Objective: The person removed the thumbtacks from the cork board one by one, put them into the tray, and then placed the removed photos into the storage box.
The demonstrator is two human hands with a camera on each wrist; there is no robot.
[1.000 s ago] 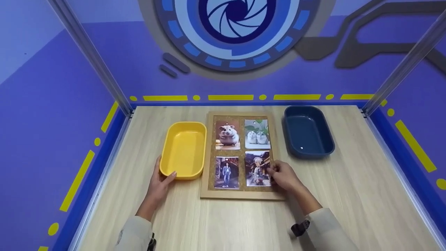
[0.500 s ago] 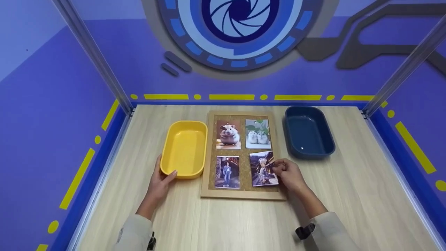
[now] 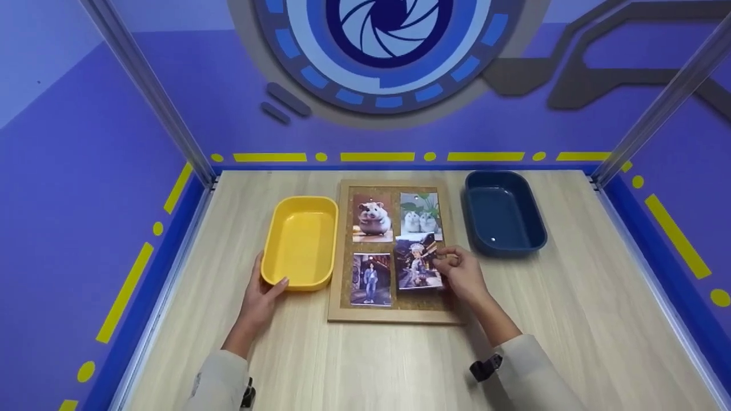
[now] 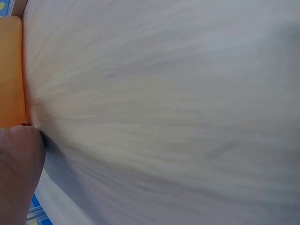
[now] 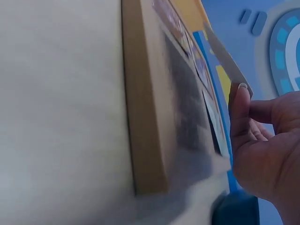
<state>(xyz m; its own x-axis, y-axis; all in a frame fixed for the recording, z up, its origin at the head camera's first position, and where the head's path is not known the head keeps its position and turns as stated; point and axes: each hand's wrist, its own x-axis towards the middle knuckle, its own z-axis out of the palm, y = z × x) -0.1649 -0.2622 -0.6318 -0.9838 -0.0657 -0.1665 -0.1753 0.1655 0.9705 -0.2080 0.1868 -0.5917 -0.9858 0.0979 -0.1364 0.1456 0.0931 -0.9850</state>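
My right hand [image 3: 464, 275] pinches the right edge of a rectangular photo of a figure in a white chef's hat [image 3: 417, 265], tilted and raised above the lower right of a brown cork board in a pale wooden frame [image 3: 394, 315]. My left hand [image 3: 260, 301] grips the near-left corner of a yellow, rounded rectangular tray [image 3: 301, 242], thumb on its rim, though my other fingers seem mostly hidden. A navy, rounded rectangular tray [image 3: 505, 211] stands right of the board.
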